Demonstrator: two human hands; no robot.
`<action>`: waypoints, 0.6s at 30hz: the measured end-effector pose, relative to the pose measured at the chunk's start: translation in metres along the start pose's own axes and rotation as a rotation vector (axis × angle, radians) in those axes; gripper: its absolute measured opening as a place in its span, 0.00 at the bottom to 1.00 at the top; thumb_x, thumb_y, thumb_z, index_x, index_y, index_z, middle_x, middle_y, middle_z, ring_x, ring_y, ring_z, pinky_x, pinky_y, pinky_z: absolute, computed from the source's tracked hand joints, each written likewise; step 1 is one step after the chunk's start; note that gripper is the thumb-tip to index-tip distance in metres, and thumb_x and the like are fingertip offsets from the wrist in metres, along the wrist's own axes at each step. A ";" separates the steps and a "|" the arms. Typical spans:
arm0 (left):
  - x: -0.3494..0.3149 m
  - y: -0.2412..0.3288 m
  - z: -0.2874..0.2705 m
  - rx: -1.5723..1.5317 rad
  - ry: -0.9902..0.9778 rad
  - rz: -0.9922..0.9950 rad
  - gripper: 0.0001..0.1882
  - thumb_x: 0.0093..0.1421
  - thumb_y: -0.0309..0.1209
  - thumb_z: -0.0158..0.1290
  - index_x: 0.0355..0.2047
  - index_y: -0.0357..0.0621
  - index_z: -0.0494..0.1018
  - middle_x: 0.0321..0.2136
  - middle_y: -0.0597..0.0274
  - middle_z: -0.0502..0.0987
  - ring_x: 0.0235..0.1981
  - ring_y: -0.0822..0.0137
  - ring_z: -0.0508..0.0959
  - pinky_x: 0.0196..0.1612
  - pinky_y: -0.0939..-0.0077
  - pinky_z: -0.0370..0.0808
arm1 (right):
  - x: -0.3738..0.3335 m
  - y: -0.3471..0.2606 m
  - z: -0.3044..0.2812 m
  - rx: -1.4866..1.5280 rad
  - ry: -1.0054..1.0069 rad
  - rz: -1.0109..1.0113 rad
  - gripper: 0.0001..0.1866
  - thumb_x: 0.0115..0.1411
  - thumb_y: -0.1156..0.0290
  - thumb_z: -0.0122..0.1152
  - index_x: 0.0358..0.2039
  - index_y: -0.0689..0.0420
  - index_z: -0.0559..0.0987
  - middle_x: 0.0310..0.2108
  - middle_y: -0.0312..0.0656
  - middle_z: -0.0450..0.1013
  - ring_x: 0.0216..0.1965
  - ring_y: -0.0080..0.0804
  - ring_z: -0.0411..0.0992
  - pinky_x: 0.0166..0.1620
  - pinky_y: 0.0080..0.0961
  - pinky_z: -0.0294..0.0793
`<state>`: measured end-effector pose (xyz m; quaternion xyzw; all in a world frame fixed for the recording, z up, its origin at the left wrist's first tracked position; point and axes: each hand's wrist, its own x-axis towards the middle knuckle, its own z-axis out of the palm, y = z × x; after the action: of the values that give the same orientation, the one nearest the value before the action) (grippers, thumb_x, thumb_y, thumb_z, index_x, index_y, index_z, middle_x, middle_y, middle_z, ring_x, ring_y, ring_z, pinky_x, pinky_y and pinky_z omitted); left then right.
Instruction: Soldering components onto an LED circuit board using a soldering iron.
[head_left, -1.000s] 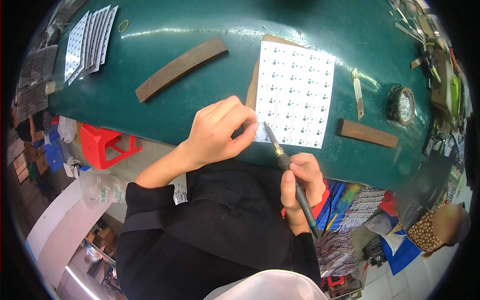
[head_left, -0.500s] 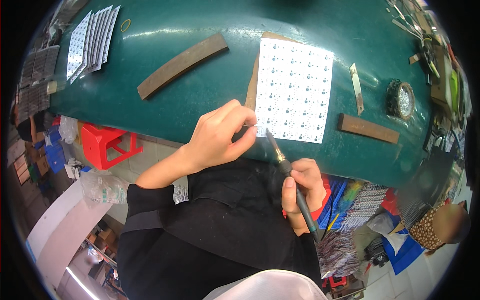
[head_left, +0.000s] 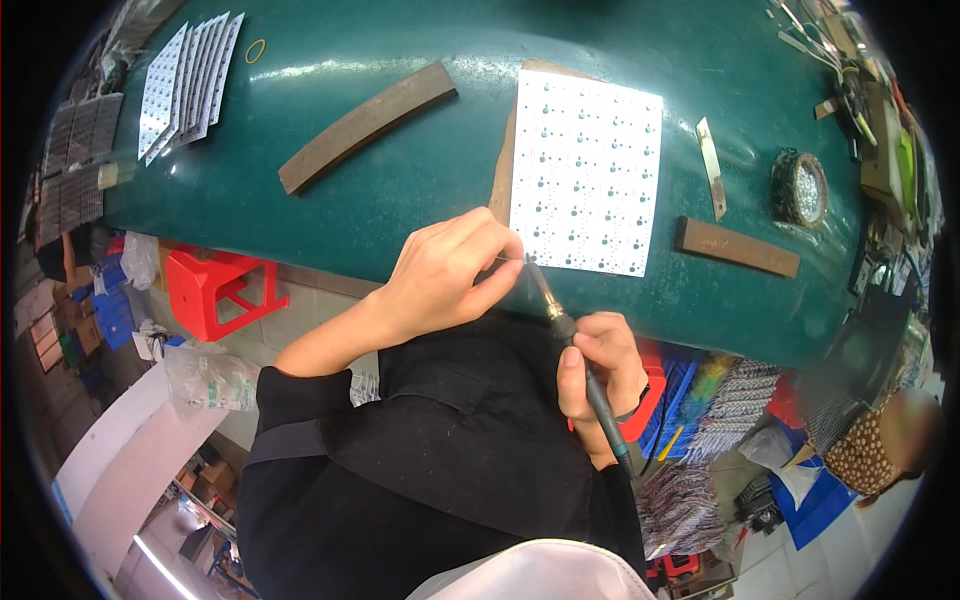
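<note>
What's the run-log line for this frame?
left hand: pinching thin solder wire | right hand: gripping dark pen-shaped soldering iron | tip: at white dotted panel edge

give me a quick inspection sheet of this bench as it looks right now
surface: dark green table.
job's things: white dotted board flat near the front edge; soldering iron, tip at the board's lower left corner.
clutter: two brown strips, tape roll, fanned white boards far left.
hands: left hand pinches something thin at the tip; right hand grips the iron.
cables: iron's cord runs down past the wrist.
surroundings: red stool, bags and crates below.
</note>
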<state>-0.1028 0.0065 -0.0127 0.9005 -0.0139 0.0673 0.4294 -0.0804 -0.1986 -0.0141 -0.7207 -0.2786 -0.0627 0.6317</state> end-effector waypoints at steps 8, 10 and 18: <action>0.000 0.002 -0.029 -0.092 0.143 -0.057 0.08 0.55 0.23 0.62 0.36 0.45 0.79 0.24 0.68 0.69 0.20 0.76 0.64 0.22 0.81 0.61 | -0.002 -0.002 -0.027 -0.040 0.093 0.086 0.10 0.54 0.78 0.62 0.36 0.61 0.73 0.27 0.48 0.72 0.28 0.35 0.71 0.33 0.29 0.71; 0.006 0.004 -0.037 -0.333 0.260 -0.149 0.05 0.61 0.23 0.56 0.38 0.42 0.75 0.25 0.71 0.66 0.21 0.79 0.61 0.22 0.83 0.59 | 0.018 0.014 -0.051 -0.214 0.184 0.075 0.09 0.58 0.78 0.60 0.39 0.62 0.74 0.34 0.44 0.73 0.35 0.31 0.71 0.39 0.24 0.71; 0.046 0.021 -0.137 -0.929 0.633 0.289 0.07 0.70 0.28 0.47 0.44 0.40 0.71 0.25 0.71 0.57 0.17 0.79 0.51 0.22 0.80 0.49 | 0.086 0.058 -0.115 -0.991 0.340 0.173 0.13 0.63 0.71 0.61 0.46 0.64 0.78 0.41 0.43 0.75 0.39 0.27 0.72 0.46 0.24 0.71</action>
<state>-0.0736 0.1006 0.0951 0.5425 -0.0359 0.3781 0.7493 0.0494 -0.2828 -0.0047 -0.9327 -0.0488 -0.2506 0.2546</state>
